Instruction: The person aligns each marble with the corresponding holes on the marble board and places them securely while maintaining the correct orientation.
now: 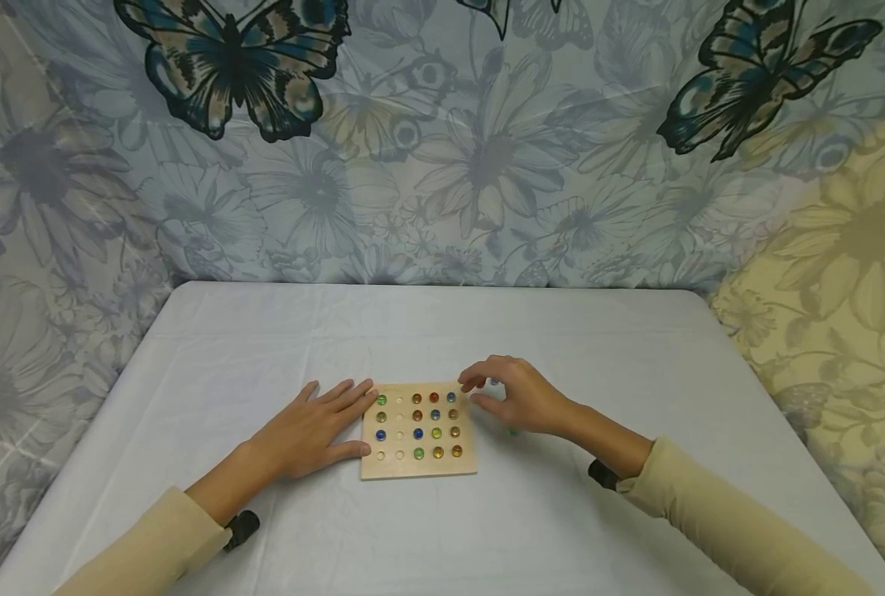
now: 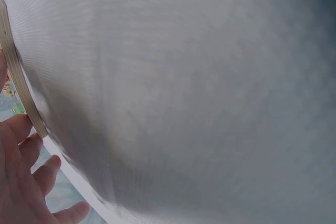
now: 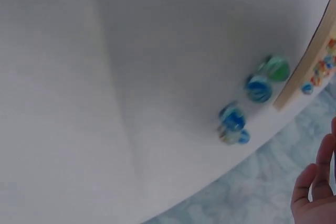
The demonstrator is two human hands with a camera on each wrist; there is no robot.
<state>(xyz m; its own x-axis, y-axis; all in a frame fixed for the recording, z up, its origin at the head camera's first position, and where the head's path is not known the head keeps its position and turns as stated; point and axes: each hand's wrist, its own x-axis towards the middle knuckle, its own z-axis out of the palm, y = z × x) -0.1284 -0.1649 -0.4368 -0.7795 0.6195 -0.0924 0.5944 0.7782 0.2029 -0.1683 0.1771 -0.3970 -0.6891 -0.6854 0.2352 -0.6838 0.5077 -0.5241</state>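
Observation:
A square wooden board (image 1: 390,468) lies on the white table, its grid of holes filled with several green, orange, blue and yellow marbles (image 1: 417,415); a few holes in the left columns are empty. My left hand (image 1: 338,418) lies flat on the table, fingertips and thumb touching the board's left edge (image 2: 16,72). My right hand (image 1: 485,394) hovers at the board's top right corner with fingers loosely curved, and nothing shows between them. Several loose marbles sit beside the board's right edge (image 3: 310,61): a green one (image 3: 276,68) and blue ones (image 3: 259,88).
The white cloth-covered table (image 1: 263,331) stretches wide around the board. A floral butterfly curtain (image 1: 442,141) hangs behind and at both sides. The far table edge lies just beyond the loose marbles in the right wrist view.

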